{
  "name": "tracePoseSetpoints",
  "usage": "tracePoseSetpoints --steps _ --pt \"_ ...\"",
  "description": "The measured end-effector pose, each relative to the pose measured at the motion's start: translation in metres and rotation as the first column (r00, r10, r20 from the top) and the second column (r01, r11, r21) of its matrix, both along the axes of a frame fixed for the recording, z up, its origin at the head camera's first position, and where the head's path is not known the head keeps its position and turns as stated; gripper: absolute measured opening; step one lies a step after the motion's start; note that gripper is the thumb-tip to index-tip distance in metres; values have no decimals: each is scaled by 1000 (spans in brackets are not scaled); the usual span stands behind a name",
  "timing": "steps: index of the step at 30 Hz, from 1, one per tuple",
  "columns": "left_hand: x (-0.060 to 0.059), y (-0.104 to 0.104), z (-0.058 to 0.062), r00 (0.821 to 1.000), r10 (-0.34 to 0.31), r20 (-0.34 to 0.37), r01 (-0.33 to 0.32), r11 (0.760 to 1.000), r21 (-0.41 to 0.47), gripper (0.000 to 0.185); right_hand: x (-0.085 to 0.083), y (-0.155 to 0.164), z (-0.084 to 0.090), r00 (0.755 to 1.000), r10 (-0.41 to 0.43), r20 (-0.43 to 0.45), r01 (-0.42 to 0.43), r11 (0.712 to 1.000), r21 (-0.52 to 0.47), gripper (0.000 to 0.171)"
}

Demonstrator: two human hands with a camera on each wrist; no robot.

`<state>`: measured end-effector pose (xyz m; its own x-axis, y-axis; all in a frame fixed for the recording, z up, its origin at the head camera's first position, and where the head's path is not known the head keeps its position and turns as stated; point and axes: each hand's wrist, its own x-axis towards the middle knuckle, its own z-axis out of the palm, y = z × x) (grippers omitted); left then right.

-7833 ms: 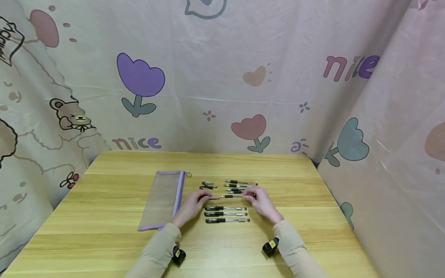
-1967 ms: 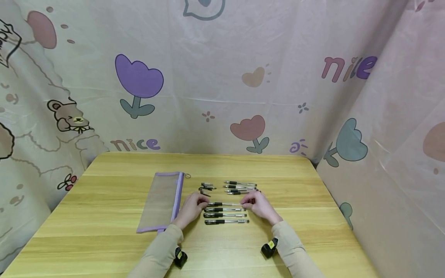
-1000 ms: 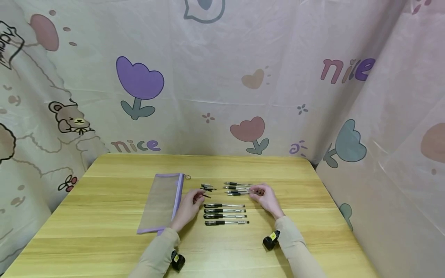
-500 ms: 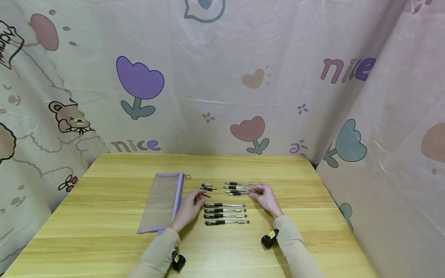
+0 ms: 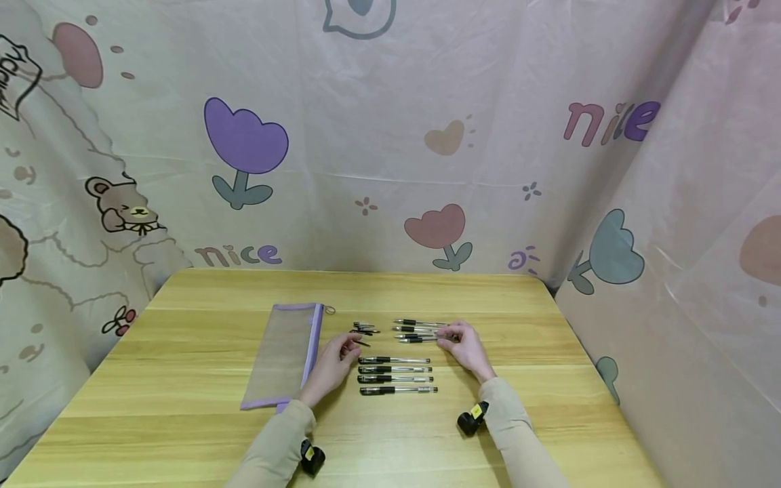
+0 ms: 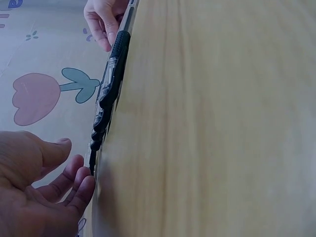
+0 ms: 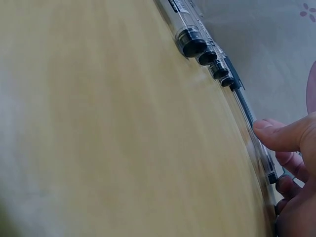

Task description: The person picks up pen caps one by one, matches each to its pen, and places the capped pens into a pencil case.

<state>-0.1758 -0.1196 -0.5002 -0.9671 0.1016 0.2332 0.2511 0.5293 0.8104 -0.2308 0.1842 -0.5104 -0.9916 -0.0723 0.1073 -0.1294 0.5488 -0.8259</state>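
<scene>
In the head view my left hand [image 5: 332,362] is beside a small group of loose black pen caps [image 5: 364,331], fingertips right at the nearest caps. The left wrist view shows its thumb [image 6: 59,150] apart from its bent fingers, nothing visible between them. My right hand [image 5: 466,347] pinches the back end of an uncapped gel pen [image 5: 415,339], the nearest of several lying side by side, tips to the left. In the right wrist view the thumb [image 7: 269,132] lies against a clear barrel. Several capped gel pens [image 5: 396,379] lie parallel in front.
A mesh zip pouch [image 5: 283,352] with purple edging lies flat on the left, its ring pull [image 5: 330,310] at the far corner. The wooden table [image 5: 183,379] meets a printed curtain [image 5: 366,135] behind and at the sides.
Earlier a pen and a cap were held between both hands; that pen now lies capped at the far end of the front row. Both hands then moved to the caps and uncapped pens, and now stay still.
</scene>
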Motion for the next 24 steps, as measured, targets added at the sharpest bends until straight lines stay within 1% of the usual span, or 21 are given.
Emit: tracePoseSetpoints --steps 7,16,24 --pt "0 0 -1 1000 4 -1 -4 1000 -2 30 -1 0 -2 1000 1 10 -1 1000 -1 14" --pt "-2 -1 -3 1000 4 -2 -4 1000 -4 30 -1 -1 0 1000 -6 -1 6 999 31 13" --pt "-1 -1 -3 1000 6 2 -6 1000 -3 30 1 -1 -1 1000 8 -16 -7 999 49 12"
